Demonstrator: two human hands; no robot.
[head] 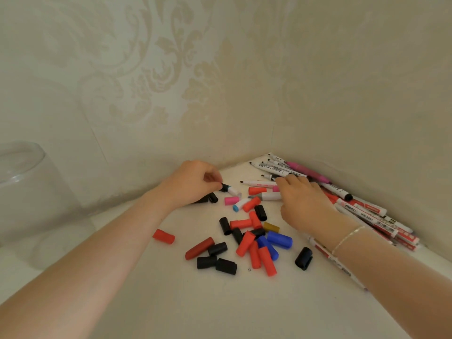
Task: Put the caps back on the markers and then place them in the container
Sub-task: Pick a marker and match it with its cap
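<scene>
Right now the left hand [193, 183] pinches the black end of a short white marker [230, 189] lying on the counter [151, 289], near the back edge. Just beside it, the right hand [303, 204] rests palm-down with fingers curled over the marker pile [362, 211] in the back right corner; whether they grip one, I cannot tell. A gold bracelet [348, 238] sits on that wrist. Between the two hands lie a pink cap [231, 200] and a light-blue-ended cap [238, 206]. Nearer the front, loose caps [249, 243] lie scattered in red, black and blue, one red cap [163, 236] apart to the left. At the far left edge stands the clear container [22, 182], well apart from the markers.
</scene>
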